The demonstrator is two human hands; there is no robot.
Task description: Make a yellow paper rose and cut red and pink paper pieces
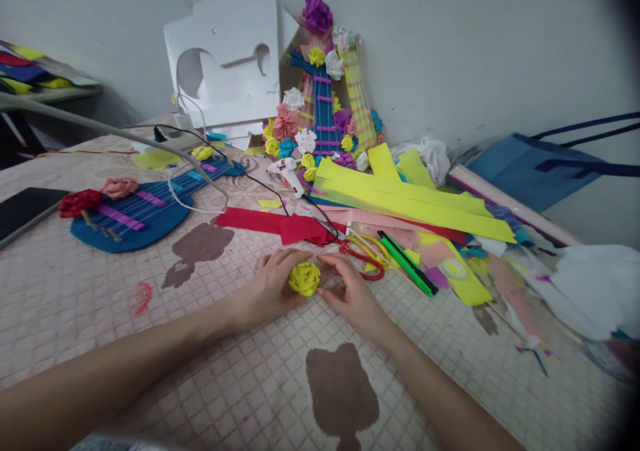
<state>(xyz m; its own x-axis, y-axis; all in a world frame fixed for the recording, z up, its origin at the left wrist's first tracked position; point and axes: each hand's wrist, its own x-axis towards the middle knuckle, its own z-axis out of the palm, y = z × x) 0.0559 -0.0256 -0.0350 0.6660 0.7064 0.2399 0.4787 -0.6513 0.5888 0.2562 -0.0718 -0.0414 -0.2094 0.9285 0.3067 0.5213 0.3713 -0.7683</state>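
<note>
A ruffled yellow paper flower (305,279) sits between my hands, low over the tabletop. My left hand (273,281) grips it from the left, thumb beneath and fingers curled behind it. On the other side my right hand (347,291) has thumb and index finger apart in a curve, their tips close against the flower's edge. Whether those tips touch it I cannot tell. Just beyond my hands lie strips of red paper (253,221) and red-handled scissors (370,271), partly covered.
A blue paper guitar (135,214) lies left, near a phone-like dark slab (30,211). A white glue gun (287,171) with its cord rests behind. Yellow sheets (400,197), a green cutter (407,264) and scraps spread right. Flower-decorated guitars (325,111) lean on the wall.
</note>
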